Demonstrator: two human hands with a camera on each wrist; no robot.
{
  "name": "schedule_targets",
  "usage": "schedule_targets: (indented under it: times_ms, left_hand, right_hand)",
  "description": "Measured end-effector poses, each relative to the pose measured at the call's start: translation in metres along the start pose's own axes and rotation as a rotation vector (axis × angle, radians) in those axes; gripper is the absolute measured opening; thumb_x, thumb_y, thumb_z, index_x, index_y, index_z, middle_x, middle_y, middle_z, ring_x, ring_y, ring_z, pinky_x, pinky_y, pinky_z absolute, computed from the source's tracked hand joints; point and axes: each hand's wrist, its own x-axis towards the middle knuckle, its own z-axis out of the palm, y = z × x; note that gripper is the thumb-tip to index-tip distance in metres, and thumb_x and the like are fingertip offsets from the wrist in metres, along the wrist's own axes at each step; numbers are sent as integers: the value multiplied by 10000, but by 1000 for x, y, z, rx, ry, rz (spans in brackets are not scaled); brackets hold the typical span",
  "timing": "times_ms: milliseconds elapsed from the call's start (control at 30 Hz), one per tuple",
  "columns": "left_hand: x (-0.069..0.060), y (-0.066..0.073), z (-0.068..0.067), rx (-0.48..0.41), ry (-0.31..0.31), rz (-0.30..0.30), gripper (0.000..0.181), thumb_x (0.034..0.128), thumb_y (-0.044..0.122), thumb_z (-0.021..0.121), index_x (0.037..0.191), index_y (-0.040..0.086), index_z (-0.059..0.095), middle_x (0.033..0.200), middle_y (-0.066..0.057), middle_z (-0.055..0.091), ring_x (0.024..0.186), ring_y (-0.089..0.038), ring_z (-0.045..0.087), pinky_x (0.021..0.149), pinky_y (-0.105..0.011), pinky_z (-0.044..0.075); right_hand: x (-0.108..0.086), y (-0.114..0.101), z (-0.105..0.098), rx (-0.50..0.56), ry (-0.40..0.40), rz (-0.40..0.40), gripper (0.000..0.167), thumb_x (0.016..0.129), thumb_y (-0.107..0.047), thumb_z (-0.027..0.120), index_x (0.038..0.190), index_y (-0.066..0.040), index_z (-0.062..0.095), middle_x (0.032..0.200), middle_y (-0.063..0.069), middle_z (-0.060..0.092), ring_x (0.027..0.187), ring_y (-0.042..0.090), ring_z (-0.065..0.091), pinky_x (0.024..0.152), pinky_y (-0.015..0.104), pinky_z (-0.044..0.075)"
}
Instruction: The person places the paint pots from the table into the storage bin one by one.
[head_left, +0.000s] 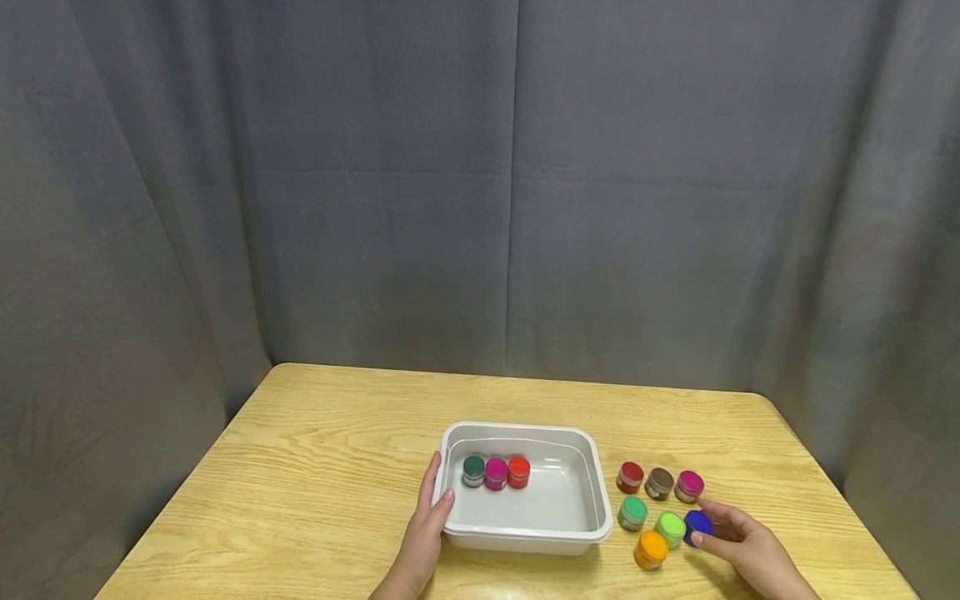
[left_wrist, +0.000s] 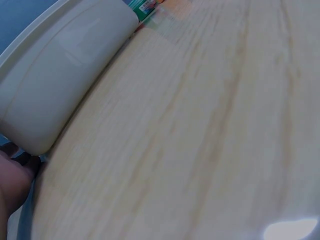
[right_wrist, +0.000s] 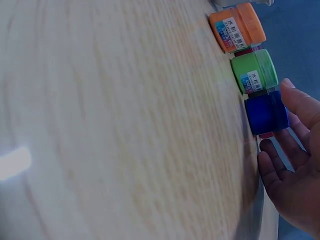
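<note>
The left hand (head_left: 422, 533) holds the left side of a white tray (head_left: 528, 537), thumb over the rim and fingers along the outer wall. Inside the tray stand a dark green jar (head_left: 473, 472), a magenta jar (head_left: 496, 473) and a red jar (head_left: 519, 472), side by side. The right hand (head_left: 750, 550) is around the right side of a blue jar (head_left: 697, 527) upright on the table. In the right wrist view, its thumb is by the lid of the blue jar (right_wrist: 265, 114), its fingers spread beside and behind; contact is unclear.
Right of the tray stand dark red (head_left: 630, 477), brown (head_left: 659, 483) and magenta (head_left: 689, 486) jars. Nearer are green (head_left: 632, 513), light green (head_left: 670, 529) and orange (head_left: 651, 551) jars. Grey curtains (head_left: 390, 208) hang around the wooden table (head_left: 300, 483).
</note>
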Motion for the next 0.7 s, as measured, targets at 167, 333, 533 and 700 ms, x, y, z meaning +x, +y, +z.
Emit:
schedule_targets:
  times_ms: [167,333,533,700]
  left_hand:
    - [-1,1,0,-17,-6,-3,585,1051,284,367,1584,235,130,1653,-163,91,1495,-473,66,1135,-738,48]
    - [-1,1,0,-27,-13,-7,589,1050,289,367,1584,248,123,1656,-155,77,1499,-469,36,1133,-738,24]
    - [0,1,0,-20,-19,-3,587,1053,285,360,1585,245,116,1658,-148,73,1501,-464,32,1137,-733,26]
    - [0,1,0,-22,-23,-3,590,1054,277,356,1587,228,107,1658,-151,63,1501,-463,25,1143,-724,21]
  right_hand:
    - [1,2,0,-17,-8,13,844,856,-465,723,1432,67,409,1343,302,548,1149,377,604,922,498,528]
    - [2,2,0,-48,-8,2,847,847,-490,722,1427,55,432,1351,297,549,1156,394,596,937,536,501]
    - [3,2,-1,-59,0,9,891,807,-553,731,1420,33,457,1377,293,531,1166,402,583,928,529,501]
    - [2,2,-1,-64,2,14,892,809,-567,723,1419,28,460,1381,299,523,1188,430,565,933,544,499]
